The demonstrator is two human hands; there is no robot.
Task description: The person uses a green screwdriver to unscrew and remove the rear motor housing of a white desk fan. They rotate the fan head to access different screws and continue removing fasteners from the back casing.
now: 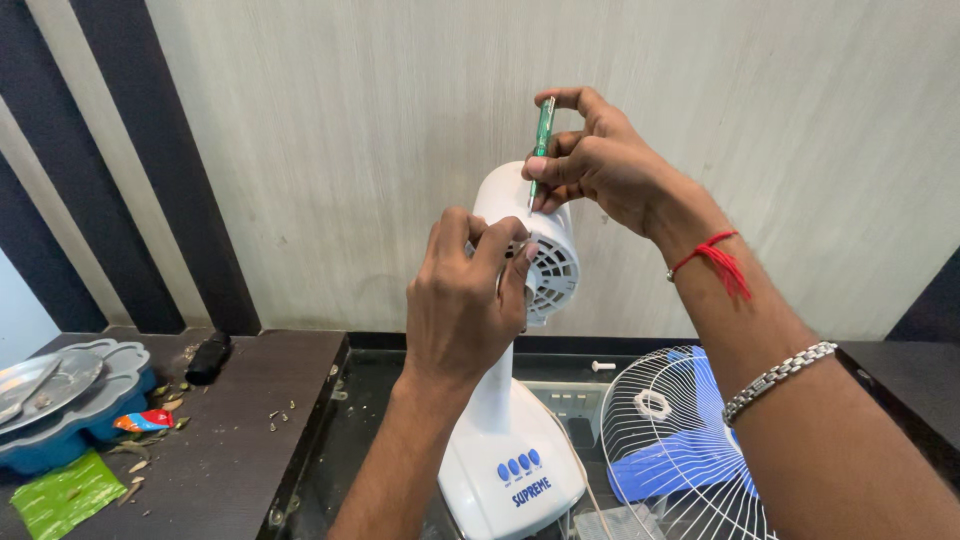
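Two hands on white table-fan motor housing, upright w/ base on dark table: left hand clamped round housing's side; right hand pinches green screwdriver, tip down on housing top. Wire grille lies just right.

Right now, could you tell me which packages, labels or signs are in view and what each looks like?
Green packet: flat, crumpled, bottom-left on the dark table.
Small wrapper: red, blue and white, beside the blue tray.
Printed label: blue lettering under four blue oval buttons, on the white fan base.
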